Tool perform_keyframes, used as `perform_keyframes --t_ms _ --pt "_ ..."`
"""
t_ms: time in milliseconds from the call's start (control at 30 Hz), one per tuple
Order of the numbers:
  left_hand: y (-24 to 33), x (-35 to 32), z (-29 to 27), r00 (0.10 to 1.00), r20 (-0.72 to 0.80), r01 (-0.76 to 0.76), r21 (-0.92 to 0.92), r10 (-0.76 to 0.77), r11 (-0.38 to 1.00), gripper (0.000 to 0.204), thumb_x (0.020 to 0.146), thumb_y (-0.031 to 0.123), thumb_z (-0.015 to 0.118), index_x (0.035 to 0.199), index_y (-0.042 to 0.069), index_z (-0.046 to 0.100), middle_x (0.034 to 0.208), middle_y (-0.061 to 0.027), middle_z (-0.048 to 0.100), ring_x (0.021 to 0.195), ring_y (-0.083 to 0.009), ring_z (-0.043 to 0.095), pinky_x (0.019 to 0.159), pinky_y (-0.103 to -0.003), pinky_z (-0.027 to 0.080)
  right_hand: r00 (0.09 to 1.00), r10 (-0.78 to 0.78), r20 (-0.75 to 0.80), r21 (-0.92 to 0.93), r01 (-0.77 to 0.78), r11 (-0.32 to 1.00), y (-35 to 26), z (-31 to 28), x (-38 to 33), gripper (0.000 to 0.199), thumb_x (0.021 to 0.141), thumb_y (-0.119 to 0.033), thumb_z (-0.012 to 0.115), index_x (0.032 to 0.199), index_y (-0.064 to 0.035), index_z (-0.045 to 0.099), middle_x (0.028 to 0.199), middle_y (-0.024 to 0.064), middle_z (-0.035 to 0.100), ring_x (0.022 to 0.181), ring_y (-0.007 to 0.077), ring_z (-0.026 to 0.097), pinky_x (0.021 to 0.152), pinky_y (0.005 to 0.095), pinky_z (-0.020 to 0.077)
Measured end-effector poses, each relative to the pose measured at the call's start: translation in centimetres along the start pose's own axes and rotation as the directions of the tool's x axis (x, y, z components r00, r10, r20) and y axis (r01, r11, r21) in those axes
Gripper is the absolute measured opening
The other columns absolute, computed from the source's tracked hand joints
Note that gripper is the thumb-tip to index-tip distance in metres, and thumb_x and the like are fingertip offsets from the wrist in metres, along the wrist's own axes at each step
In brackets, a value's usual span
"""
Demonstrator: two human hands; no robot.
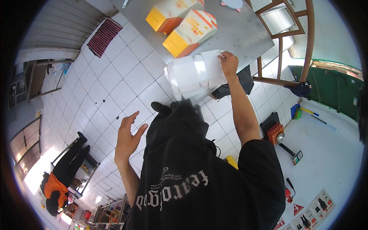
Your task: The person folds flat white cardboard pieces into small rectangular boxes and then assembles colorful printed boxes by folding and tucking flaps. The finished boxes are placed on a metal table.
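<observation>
My right hand (pixel 229 63) is closed, its fingers pinching the upper right corner of a white folding carton blank (pixel 184 74). The blank is a glossy, creased card sheet with tabs along its edges. It overlaps the near edge of the grey table (pixel 245 36), in front of my body. Held away at the left, above the floor, my left hand (pixel 129 136) has its fingers apart and nothing in it. Just beyond the blank lies a printed white, yellow and orange carton (pixel 191 32), with a second similar carton (pixel 168 15) behind it.
A wooden chair frame (pixel 280 53) stands at the table's right, near a black bag (pixel 241 82). Egg trays (pixel 275 133) and a scale display (pixel 296 157) are farther right. A striped mat (pixel 104 37) lies on the tiles. Another person (pixel 57 188) is at the lower left.
</observation>
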State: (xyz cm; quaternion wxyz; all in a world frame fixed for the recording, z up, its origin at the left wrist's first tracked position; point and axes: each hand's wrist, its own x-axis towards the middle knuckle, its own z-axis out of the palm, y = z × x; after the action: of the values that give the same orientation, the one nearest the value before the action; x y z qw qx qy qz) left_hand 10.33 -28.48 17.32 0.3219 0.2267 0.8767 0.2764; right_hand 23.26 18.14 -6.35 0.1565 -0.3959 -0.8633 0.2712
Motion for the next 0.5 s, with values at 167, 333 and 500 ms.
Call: perform_keyframes --t_ms 167,333,500 --pt "0.1 0.0 0.0 1.0 0.009 0.014 -0.003 -0.014 1.0 0.056 0.093 0.034 0.078 0.139 0.004 0.062 0.119 -0.0213 0.066 0.109 -0.0344 0.063 0.093 -0.044 0.051 0.984 -0.172 -0.043 -0.084 0.168 0.982 0.6 0.1 0.2 0.021 0.089 -0.013 0.076 0.109 -0.0051 0.079 0.083 0.0197 0.072 0.07 0.0322 0.071 0.07 0.0383 0.0562" --pt "0.2 0.0 0.0 0.999 0.035 0.034 -0.005 -0.034 0.999 0.057 0.094 0.035 0.077 0.139 0.004 0.062 0.119 -0.021 0.066 0.109 -0.0348 0.063 0.093 -0.044 0.051 0.983 -0.181 0.028 -0.301 0.181 0.936 -0.1 -0.1 -0.6 0.047 0.09 -0.012 0.071 0.135 -0.0212 0.068 0.122 0.0178 0.066 0.112 0.0351 0.062 0.092 0.0449 0.052" --pt "0.5 0.3 -0.1 0.999 0.033 0.039 0.024 -0.04 0.999 0.057 0.094 0.035 0.077 0.139 0.004 0.062 0.119 -0.0207 0.066 0.109 -0.0346 0.063 0.094 -0.044 0.051 0.959 -0.176 0.221 -0.415 0.255 0.873 -2.9 0.4 -1.5 0.07 0.086 -0.017 0.07 0.151 -0.032 0.052 0.156 0.0168 0.039 0.143 0.0391 0.034 0.111 0.0583 0.0343"
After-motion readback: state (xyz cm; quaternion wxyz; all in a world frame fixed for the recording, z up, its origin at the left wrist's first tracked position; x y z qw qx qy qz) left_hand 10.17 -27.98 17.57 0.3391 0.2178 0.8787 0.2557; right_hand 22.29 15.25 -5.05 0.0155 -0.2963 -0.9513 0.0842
